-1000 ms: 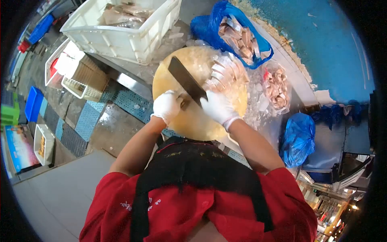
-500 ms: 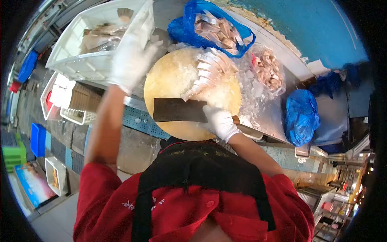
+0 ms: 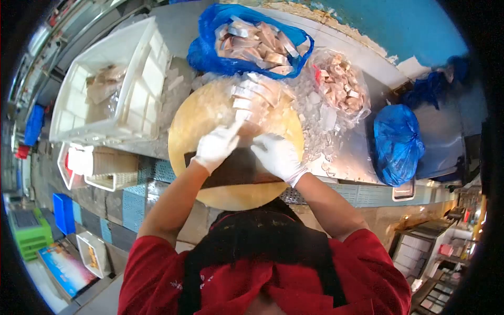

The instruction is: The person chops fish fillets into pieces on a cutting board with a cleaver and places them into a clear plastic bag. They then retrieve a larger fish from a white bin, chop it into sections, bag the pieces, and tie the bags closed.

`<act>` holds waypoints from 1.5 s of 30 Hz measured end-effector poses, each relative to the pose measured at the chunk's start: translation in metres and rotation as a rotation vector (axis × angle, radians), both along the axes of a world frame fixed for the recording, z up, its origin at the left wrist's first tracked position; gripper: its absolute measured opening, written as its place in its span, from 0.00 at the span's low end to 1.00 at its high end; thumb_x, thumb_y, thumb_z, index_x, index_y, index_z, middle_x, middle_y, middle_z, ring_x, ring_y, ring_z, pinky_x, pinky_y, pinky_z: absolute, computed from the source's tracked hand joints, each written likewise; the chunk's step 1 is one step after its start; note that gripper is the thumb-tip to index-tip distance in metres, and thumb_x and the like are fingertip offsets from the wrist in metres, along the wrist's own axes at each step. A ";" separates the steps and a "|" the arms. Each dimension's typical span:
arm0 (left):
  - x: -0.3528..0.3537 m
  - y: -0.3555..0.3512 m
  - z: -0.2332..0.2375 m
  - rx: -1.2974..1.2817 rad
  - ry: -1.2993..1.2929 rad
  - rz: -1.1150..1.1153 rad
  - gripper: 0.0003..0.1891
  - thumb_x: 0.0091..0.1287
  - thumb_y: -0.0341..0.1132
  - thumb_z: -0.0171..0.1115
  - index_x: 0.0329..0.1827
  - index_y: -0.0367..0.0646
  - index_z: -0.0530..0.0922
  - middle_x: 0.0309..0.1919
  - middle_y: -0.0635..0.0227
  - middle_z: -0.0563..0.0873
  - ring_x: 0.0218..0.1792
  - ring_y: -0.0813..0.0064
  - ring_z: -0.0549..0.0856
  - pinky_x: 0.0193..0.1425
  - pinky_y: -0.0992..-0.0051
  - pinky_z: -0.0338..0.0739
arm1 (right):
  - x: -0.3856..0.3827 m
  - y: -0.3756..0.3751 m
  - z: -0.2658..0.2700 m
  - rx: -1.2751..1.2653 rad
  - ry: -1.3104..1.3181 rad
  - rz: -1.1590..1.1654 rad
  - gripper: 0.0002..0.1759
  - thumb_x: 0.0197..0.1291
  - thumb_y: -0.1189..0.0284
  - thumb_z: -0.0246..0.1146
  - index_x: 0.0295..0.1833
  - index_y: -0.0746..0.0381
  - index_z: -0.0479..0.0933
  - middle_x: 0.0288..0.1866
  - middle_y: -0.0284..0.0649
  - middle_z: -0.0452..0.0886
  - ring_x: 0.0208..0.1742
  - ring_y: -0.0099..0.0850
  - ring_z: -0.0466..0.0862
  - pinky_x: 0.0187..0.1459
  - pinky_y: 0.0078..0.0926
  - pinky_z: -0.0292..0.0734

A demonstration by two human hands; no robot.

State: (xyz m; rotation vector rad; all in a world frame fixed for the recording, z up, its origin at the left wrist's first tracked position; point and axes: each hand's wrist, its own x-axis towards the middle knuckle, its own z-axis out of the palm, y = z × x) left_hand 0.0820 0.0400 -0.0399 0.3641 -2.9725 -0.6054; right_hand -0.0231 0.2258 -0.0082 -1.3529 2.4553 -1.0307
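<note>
A row of cut silvery-pink fish slices (image 3: pixel 257 100) lies fanned on the round yellow chopping board (image 3: pixel 186 113). My left hand (image 3: pixel 216 148), in a white glove, reaches toward the near end of the row. Its index finger is stretched out, and its fingertips are at the lowest slice. My right hand (image 3: pixel 278 156), also gloved, hovers over the right part of a dark cleaver (image 3: pixel 236 170), fingers partly extended toward the fish. The cleaver's broad blade lies across the front of the board. I cannot see its handle, which the right hand and wrist hide.
Beyond the board stands an open blue bag (image 3: pixel 207 52) of fish pieces. A clear bag of fish chunks (image 3: pixel 344 86) sits on crushed ice (image 3: pixel 320 131). At left is a white crate (image 3: pixel 147 84) with fish; at right, a tied blue bag (image 3: pixel 397 142).
My left hand has come from the crate side to the fish slices. My right hand has shifted off the cleaver's handle end, over the blade. The view has also shifted.
</note>
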 end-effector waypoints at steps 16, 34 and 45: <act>-0.199 0.149 0.094 0.270 0.376 -0.274 0.30 0.64 0.35 0.66 0.71 0.41 0.73 0.60 0.48 0.78 0.62 0.48 0.76 0.69 0.58 0.70 | -0.239 0.090 0.021 -0.915 -1.520 -0.270 0.10 0.68 0.67 0.62 0.49 0.59 0.81 0.41 0.36 0.83 0.41 0.30 0.83 0.42 0.26 0.82; -0.078 0.033 0.029 0.920 0.214 0.484 0.56 0.48 0.28 0.70 0.83 0.46 0.52 0.58 0.59 0.77 0.57 0.63 0.77 0.50 0.68 0.76 | -0.182 -0.097 0.020 0.359 -0.156 0.295 0.52 0.43 0.46 0.74 0.71 0.66 0.70 0.60 0.57 0.81 0.61 0.50 0.82 0.60 0.41 0.76; -0.106 0.025 0.099 1.592 0.385 0.377 0.47 0.49 0.22 0.62 0.80 0.40 0.62 0.55 0.66 0.83 0.32 0.85 0.79 0.29 0.88 0.70 | -0.191 -0.078 0.052 -0.261 -1.052 0.209 0.37 0.48 0.60 0.80 0.61 0.66 0.74 0.57 0.40 0.84 0.56 0.27 0.82 0.58 0.27 0.77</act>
